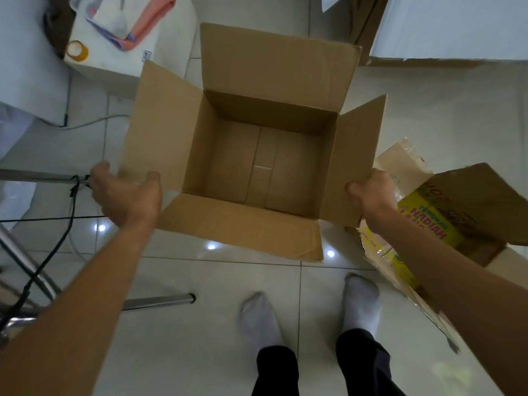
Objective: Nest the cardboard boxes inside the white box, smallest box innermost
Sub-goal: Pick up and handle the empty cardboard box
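Observation:
A large plain cardboard box (257, 155) is in front of me over the tiled floor, all four flaps spread open and its inside empty. My left hand (125, 192) grips the near corner of its left flap, thumb on top. My right hand (370, 195) holds the lower edge of its right flap. To the right lies a torn cardboard box with yellow printed sides (445, 221), partly hidden behind my right forearm. A white box (120, 41) stands at the upper left with things on its top.
A tape roll (76, 51) and pink and white cloths (134, 21) lie on the white box. A metal chair frame (160, 300) and black cables (65, 224) are at the left. My socked feet (308, 312) stand just below the box. A white surface (454, 27) fills the upper right.

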`<state>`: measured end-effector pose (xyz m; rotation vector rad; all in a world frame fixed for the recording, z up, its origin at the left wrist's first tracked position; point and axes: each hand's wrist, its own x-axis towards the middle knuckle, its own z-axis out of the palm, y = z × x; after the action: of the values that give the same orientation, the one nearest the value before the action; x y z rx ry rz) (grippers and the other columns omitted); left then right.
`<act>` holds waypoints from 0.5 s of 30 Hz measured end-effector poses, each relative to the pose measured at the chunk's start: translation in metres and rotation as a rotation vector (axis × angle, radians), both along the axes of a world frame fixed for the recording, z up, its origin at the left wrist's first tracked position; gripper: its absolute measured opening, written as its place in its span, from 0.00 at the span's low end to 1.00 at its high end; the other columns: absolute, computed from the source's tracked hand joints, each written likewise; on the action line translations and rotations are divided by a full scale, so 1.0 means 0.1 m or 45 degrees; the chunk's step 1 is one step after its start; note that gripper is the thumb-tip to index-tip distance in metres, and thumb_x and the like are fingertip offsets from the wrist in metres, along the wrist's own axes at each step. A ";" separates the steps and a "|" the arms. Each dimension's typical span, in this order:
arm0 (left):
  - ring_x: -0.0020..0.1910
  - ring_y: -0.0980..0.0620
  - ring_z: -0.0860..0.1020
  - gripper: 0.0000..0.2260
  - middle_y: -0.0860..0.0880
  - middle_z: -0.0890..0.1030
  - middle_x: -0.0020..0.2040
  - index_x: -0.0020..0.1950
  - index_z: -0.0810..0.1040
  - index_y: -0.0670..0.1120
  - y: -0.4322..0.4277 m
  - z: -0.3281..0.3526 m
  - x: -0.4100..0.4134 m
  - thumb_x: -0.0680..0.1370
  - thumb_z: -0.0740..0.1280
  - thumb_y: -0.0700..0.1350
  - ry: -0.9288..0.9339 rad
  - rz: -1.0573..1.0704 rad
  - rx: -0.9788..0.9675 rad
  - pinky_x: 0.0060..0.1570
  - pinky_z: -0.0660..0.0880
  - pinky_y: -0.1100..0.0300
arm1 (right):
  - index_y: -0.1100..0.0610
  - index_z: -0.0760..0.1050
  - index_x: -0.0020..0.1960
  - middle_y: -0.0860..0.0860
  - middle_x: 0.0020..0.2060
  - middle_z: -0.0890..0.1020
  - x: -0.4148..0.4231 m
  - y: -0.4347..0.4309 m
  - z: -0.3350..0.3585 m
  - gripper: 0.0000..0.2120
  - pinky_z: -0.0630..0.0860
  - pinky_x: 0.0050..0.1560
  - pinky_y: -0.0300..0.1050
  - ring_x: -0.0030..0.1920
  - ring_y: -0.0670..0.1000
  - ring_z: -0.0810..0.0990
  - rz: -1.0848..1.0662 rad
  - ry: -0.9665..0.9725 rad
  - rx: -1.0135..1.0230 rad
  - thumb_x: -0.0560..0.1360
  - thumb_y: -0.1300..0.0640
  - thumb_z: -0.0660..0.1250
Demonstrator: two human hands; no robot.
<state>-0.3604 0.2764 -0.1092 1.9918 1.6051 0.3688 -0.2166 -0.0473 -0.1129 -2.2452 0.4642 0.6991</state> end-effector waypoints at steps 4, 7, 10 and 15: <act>0.60 0.49 0.71 0.41 0.49 0.70 0.64 0.73 0.58 0.45 0.39 -0.07 0.29 0.66 0.74 0.51 0.141 -0.253 -0.277 0.56 0.71 0.57 | 0.56 0.67 0.33 0.52 0.29 0.74 0.13 0.03 0.04 0.10 0.75 0.35 0.49 0.32 0.54 0.75 0.046 -0.018 -0.030 0.70 0.65 0.64; 0.50 0.50 0.74 0.27 0.49 0.75 0.53 0.63 0.70 0.45 0.50 -0.12 0.36 0.67 0.74 0.47 0.177 -0.289 -0.411 0.42 0.71 0.61 | 0.61 0.73 0.42 0.59 0.39 0.79 0.22 0.05 0.06 0.01 0.80 0.48 0.59 0.42 0.60 0.79 0.074 -0.042 -0.054 0.71 0.64 0.65; 0.44 0.47 0.76 0.06 0.48 0.77 0.43 0.41 0.74 0.48 0.54 -0.15 0.31 0.70 0.70 0.40 0.158 -0.280 -0.312 0.32 0.72 0.65 | 0.65 0.74 0.54 0.64 0.49 0.80 0.29 0.08 0.08 0.13 0.79 0.51 0.62 0.49 0.64 0.80 0.082 -0.034 -0.073 0.70 0.62 0.65; 0.42 0.48 0.75 0.07 0.48 0.77 0.44 0.50 0.78 0.42 0.44 -0.14 0.23 0.72 0.68 0.40 0.152 -0.421 -0.172 0.40 0.71 0.60 | 0.65 0.73 0.57 0.60 0.46 0.78 0.41 0.11 0.14 0.15 0.76 0.44 0.50 0.45 0.59 0.78 0.107 -0.029 -0.070 0.72 0.62 0.66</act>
<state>-0.3378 0.3207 -0.1236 2.1575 1.2974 0.0149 -0.1760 -0.0361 -0.0991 -2.3332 0.3838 0.7107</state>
